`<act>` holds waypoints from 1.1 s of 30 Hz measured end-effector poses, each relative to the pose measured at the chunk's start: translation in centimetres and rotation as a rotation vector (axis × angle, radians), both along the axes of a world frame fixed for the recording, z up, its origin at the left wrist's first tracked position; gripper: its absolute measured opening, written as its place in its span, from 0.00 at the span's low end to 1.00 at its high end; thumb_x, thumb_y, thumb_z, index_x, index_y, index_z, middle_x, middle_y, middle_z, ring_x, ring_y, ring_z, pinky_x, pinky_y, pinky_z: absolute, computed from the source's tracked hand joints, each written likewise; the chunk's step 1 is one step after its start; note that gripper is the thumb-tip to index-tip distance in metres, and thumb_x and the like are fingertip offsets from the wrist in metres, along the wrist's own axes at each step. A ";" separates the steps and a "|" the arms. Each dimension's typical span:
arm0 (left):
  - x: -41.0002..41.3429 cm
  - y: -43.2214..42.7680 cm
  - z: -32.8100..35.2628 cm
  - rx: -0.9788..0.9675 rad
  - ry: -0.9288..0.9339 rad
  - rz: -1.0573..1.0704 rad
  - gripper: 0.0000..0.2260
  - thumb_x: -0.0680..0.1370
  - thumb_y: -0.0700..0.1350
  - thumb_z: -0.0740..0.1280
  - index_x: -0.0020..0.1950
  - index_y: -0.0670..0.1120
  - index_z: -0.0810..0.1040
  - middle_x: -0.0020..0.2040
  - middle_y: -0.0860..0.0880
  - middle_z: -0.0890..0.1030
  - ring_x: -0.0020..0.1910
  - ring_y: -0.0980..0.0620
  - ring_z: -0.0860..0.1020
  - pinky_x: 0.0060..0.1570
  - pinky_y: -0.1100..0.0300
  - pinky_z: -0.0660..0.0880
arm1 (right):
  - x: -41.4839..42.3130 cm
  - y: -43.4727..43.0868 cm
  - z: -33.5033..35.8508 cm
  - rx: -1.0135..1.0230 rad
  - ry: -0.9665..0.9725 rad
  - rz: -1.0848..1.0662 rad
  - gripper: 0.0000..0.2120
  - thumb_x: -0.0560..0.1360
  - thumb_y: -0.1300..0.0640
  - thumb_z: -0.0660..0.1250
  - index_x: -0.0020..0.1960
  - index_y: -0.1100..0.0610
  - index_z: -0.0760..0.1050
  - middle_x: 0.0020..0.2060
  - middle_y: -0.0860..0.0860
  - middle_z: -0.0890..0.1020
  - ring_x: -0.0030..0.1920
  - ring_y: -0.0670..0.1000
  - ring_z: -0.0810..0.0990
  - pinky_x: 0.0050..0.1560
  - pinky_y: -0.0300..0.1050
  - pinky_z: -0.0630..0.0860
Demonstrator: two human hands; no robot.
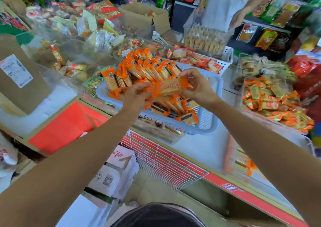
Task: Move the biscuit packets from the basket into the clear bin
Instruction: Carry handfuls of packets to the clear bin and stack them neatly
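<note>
A pale blue plastic basket (211,121) sits on the counter, filled with several orange biscuit packets (152,67). Above its middle, my left hand (137,94) and my right hand (196,85) together grip a stack of the orange packets (170,88), one hand at each end. To the right stands a clear bin (239,94) that holds many orange and green-gold packets (271,101). Packets low in the basket are partly hidden behind my hands.
Clear bins of other snacks (73,58) crowd the left and back. A white basket of red packets (225,53) stands behind the blue one. A person in white (225,2) stands across the counter. A white wire rack (161,159) hangs at the counter's front edge.
</note>
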State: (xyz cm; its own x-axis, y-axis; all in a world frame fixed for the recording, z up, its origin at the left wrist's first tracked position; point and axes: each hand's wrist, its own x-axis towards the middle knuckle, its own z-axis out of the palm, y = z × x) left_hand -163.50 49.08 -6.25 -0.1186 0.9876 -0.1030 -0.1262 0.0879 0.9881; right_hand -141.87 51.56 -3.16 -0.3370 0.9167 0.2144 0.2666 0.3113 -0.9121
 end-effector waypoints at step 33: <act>36.2 -10.6 -10.1 0.108 0.751 -0.650 0.15 0.80 0.46 0.62 0.66 0.46 0.71 0.64 0.47 0.74 0.62 0.48 0.73 0.58 0.59 0.66 | 37.1 -19.8 -11.7 -0.306 -0.740 -0.317 0.32 0.69 0.55 0.76 0.70 0.53 0.69 0.62 0.53 0.76 0.60 0.54 0.75 0.57 0.41 0.69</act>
